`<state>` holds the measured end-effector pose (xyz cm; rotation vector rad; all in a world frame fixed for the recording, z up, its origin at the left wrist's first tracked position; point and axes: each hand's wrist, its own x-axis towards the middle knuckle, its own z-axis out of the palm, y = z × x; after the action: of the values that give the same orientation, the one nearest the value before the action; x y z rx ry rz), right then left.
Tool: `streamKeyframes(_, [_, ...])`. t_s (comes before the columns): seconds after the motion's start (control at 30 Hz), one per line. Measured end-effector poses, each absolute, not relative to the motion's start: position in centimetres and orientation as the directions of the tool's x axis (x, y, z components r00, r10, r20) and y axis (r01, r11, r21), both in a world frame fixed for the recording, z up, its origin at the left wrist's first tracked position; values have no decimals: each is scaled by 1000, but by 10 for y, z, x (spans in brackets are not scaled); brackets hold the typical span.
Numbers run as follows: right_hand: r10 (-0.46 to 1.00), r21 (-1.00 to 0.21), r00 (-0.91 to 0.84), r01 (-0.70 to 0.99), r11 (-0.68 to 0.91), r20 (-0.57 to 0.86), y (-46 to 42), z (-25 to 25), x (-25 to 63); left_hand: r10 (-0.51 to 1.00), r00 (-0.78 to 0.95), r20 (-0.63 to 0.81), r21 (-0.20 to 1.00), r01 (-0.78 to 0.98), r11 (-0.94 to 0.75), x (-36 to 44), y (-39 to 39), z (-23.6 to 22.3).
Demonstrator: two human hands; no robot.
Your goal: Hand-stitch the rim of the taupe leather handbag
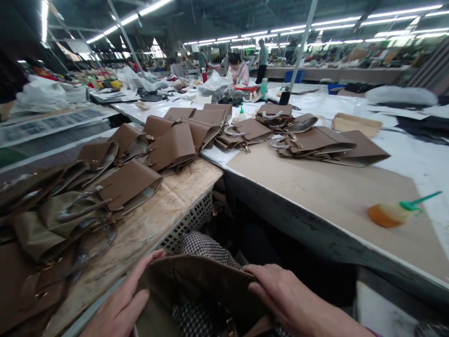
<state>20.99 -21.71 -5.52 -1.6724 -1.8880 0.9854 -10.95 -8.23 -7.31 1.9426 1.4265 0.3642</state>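
I log the brown bag [210,274] mouth-up between both grips: left hand [119,302] spread against its side, right hand [289,295] pinching its rim. Risk, my judgement: uneven pull folds the soft rim, slipping the looser left side.

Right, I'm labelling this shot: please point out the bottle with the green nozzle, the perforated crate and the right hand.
Bottle [385,216], head view, orange part of its body.
Crate [192,218], head view, holed side wall.
Right hand [281,289], head view, its back.
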Motion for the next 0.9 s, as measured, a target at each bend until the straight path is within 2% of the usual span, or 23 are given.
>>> streamKeyframes(0.17, [982, -810, -159, 586, 11, -101, -220, -75, 205, 901, 400, -168, 633, 745, -212, -121, -74, -92])
streamKeyframes(0.27, [986, -803, -161, 593, 63, -41, -221, -83, 204, 878, 451, -159, 536, 787, -307, -125, -64, -94])
streamKeyframes(0.3, [987, -798, -161, 598, 77, -25, -221, -85, 203, 880, 459, -120, 480, 803, -353, -120, -63, -89])
streamKeyframes(0.37, [987, -794, -158, 601, 98, 3, -219, -87, 202, 861, 504, 62, 326, 806, -495, -98, -65, -71])
streamKeyframes(0.4, [987, -797, -159, 594, 105, 11, -218, -87, 201, 799, 586, 133, 259, 758, -599, -81, -68, -60])
streamKeyframes(0.43, [987, -808, -161, 580, 106, 14, -217, -87, 201, 726, 672, 144, 224, 693, -686, -63, -72, -49])
streamKeyframes(0.5, [986, -844, -165, 529, 92, 4, -216, -84, 203, 558, 830, 16, 276, 533, -800, -23, -80, -32])
streamKeyframes(0.57, [988, -900, -152, 435, 31, -39, -218, -80, 209, 410, 901, -142, 384, 431, -816, 11, -86, -26])
streamKeyframes(0.6, [987, -930, -141, 367, -16, -73, -220, -78, 213, 365, 911, -192, 402, 412, -818, 24, -88, -26])
streamKeyframes(0.73, [982, -983, -103, 113, -147, -158, -234, -70, 229, 319, 914, -249, 449, 401, -799, 49, -82, -38])
streamKeyframes(0.9, [995, -993, -58, 94, -71, -76, -242, -73, 236, 302, 914, -269, 511, 402, -760, 56, -71, -43])
